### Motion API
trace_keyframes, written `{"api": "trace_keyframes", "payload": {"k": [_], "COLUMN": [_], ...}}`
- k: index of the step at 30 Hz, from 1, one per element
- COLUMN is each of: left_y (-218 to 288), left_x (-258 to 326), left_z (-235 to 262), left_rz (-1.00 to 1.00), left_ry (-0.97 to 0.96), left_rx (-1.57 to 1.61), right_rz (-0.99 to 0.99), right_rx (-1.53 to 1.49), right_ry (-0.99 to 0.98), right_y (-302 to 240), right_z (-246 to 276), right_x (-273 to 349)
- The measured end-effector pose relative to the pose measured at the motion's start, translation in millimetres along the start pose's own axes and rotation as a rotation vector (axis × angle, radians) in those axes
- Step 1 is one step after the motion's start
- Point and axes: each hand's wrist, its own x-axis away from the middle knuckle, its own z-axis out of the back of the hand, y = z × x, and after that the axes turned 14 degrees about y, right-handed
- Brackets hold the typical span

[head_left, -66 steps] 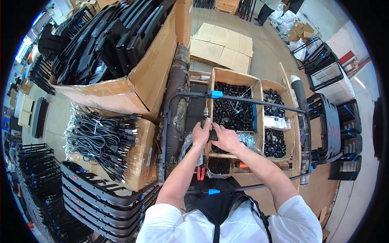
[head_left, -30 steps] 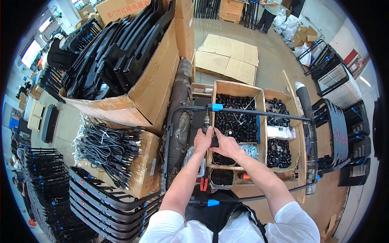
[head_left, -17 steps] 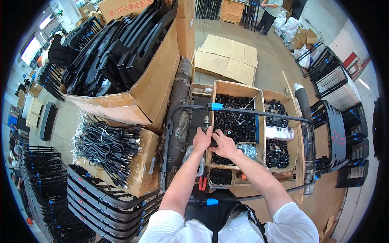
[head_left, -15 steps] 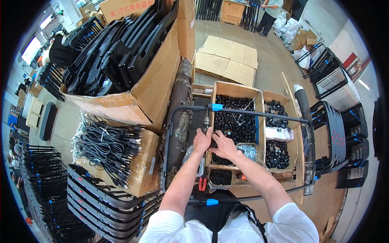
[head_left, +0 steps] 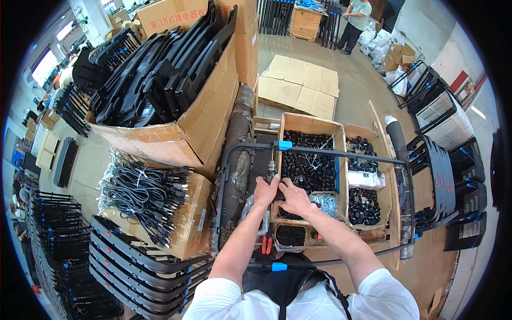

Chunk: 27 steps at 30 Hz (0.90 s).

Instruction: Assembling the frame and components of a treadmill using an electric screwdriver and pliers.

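Observation:
My left hand (head_left: 265,192) and my right hand (head_left: 293,197) close side by side around a dark power screwdriver (head_left: 271,173). Its metallic chuck and thin bit point away from me, toward the far bar of a black tubular frame (head_left: 346,154). That frame lies across the bench and surrounds both hands. A blue clip (head_left: 285,145) sits on its far bar, just beyond the bit, and another blue clip (head_left: 279,266) is on the near bar. Whether the bit touches the bar cannot be made out. My fingers hide most of the tool's body.
A wooden tray (head_left: 342,176) holds black caps and a bag of screws (head_left: 324,204). Red-handled pliers (head_left: 266,245) lie nearby. To the left are bundled cables (head_left: 144,192), a carton (head_left: 205,122) of black panels and stacked frames (head_left: 133,266). A person (head_left: 356,21) stands far off.
Both hands stay around the screwdriver, shifting only slightly toward me. The whole view has moved a little; the frame keeps its place on the bench.

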Motion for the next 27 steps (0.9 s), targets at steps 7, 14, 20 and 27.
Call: {"api": "trace_keyframes", "payload": {"k": [7,14,20,27], "left_y": [8,28,31,34], "left_x": [10,28,26,25], "left_z": [12,-2,-6,-5], "left_rz": [-0.139,-0.292,-0.341,-0.378], "left_ry": [-0.019,0.047,0.062,0.066], "left_rx": [-0.189,-0.278,-0.292,-0.27], "right_rz": [-0.025,-0.044,-0.098,-0.094], "right_rx": [0.094,0.089,0.073,0.062], "right_ry": [-0.048,0.037,-0.014,-0.003], "right_y": [-2,20,27,29], "right_z": [8,17,16,18], "right_x": [19,20,17,16]}}
